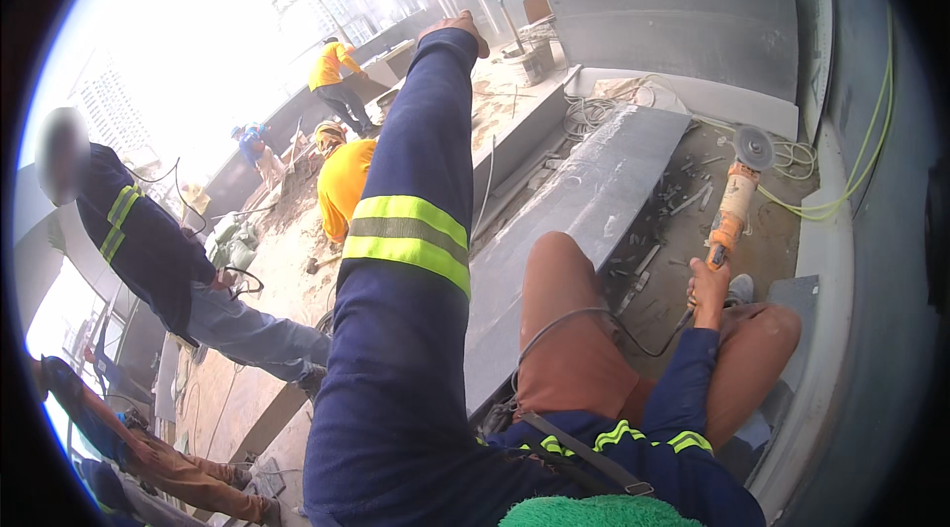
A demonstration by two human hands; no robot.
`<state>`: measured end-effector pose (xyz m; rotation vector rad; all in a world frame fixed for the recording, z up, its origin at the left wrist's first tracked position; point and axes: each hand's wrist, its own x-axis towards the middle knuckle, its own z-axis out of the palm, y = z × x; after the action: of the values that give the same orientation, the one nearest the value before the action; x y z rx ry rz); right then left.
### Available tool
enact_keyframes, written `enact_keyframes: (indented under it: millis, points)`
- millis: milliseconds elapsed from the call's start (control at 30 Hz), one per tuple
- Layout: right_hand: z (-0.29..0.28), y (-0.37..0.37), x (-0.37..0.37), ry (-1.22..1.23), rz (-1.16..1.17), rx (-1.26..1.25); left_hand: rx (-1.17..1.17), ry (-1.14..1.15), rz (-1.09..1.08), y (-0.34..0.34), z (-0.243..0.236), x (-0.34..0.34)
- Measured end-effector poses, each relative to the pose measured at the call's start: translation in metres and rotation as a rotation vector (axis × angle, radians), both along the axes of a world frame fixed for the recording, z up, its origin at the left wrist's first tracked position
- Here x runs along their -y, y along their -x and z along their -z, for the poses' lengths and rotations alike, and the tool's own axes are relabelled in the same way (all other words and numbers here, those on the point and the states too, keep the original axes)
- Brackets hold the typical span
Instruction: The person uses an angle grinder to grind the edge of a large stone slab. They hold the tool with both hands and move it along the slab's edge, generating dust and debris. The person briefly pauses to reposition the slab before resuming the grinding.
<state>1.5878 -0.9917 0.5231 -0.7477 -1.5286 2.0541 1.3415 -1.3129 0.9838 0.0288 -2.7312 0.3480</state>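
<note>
My left arm, in a navy sleeve with a reflective yellow band, stretches up and away from me. My left hand (pixel 456 28) is raised in the air at its end with nothing in it, its fingers foreshortened. My right hand (pixel 709 284) grips the rear handle of an orange angle grinder (pixel 733 205). The grinder points away from me, and its round disc (pixel 754 147) rests near the dusty floor beside a long grey stone slab (pixel 584 200). A black cable runs from the grinder across my bare knees.
Stone offcuts (pixel 665 220) litter the floor by the slab. A yellow-green hose (pixel 843 192) loops at right under a large grey panel (pixel 673 12). A shovel stands in a bucket (pixel 534 57). Several workers stand or crouch at left: yellow shirts (pixel 342 181), navy uniform (pixel 148 240).
</note>
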Motion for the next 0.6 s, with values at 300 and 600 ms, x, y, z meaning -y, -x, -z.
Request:
enact_keyframes:
  millis: [300, 600]
  points:
    - [0.019, 0.046, 0.004, 0.025, -0.036, -0.061, -0.076, -0.020, 0.299, 0.008, 0.018, -0.018]
    - [0.033, -0.032, 0.053, -0.025, -0.105, 0.000, 0.886, -0.367, 0.986, -0.287, 0.199, 0.031]
